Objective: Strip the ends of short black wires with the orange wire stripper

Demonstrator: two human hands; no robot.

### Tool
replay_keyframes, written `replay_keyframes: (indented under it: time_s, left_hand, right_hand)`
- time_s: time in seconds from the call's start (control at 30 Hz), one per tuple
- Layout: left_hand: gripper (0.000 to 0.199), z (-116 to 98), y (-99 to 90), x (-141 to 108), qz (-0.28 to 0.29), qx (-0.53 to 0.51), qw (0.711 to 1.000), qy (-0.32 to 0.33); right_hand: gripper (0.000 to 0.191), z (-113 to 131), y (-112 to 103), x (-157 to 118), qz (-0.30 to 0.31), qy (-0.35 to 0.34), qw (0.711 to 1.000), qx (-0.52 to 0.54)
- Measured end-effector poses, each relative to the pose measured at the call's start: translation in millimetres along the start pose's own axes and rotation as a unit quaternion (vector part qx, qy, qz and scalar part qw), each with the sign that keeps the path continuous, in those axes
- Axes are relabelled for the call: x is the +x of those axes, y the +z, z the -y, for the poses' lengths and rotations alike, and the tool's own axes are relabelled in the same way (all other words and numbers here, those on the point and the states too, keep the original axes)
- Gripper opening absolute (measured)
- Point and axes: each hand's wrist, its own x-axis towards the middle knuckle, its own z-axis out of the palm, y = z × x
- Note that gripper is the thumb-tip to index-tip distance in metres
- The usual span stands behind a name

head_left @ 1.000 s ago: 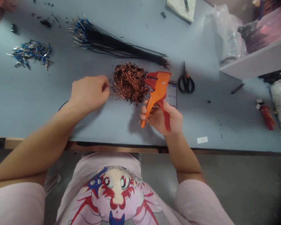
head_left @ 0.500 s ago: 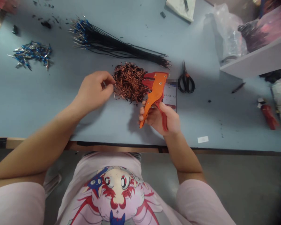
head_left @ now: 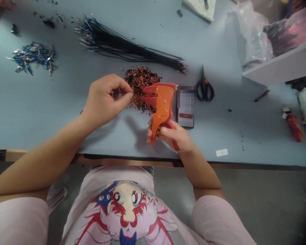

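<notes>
Right hand (head_left: 174,136) closed around orange wire stripper (head_left: 162,105); left hand (head_left: 104,102) pinching something too fine to tell, beside copper wire scraps (head_left: 140,80) that a slip could scatter.

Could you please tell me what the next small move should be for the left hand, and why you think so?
Probably bring the thin wire pinched in the left hand to the red grip of the orange wire stripper: the right hand holds the stripper with that grip pointing toward the fingers, just beside the pile of copper wire scraps.

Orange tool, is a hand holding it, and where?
The right hand holds the wire stripper by its grip, down at the lower end.
</notes>
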Motion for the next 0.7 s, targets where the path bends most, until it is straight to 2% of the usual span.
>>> replay_keyframes:
  time_s: [0.43, 0.7]
  left_hand:
    - [0.006, -2.1, 4.5, -4.6, 0.024, 0.029, 0.998, 0.048]
    - [0.008, 0.7, 6.5, -2.6, 0.004, 0.029, 0.992, 0.126]
  right_hand:
    - [0.043, -1.6, 1.3, -0.4, 0.021, -0.001, 1.000, -0.021]
    - [0.036, -1.2, 2.2, -2.3, 0.026, 0.003, 1.000, -0.004]
